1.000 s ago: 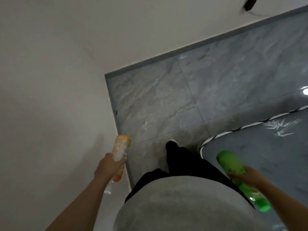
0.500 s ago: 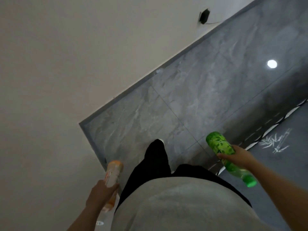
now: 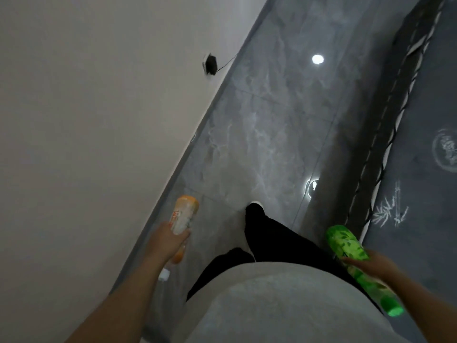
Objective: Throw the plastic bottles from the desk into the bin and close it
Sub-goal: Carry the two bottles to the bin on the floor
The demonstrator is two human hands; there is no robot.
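Observation:
My left hand (image 3: 164, 241) grips an orange-and-white plastic bottle (image 3: 184, 214), held base-forward with its white cap pointing back toward me. My right hand (image 3: 371, 264) grips a green plastic bottle (image 3: 346, 246), base forward and its green cap near my right forearm. Both bottles hang above the grey tiled floor on either side of my body. No bin and no desk are in view.
A white wall (image 3: 99, 120) runs along my left, with a black plug and cable (image 3: 211, 64) in it. Grey marble floor tiles (image 3: 267, 134) stretch ahead. A dark rug (image 3: 420, 184) with a white-patterned border lies at right. My black-trousered leg (image 3: 262, 226) steps forward.
The view has swung right along the wall, so the plug and rug have shifted in frame. My left hand has risen a little with its bottle. Both hands keep their bottles.

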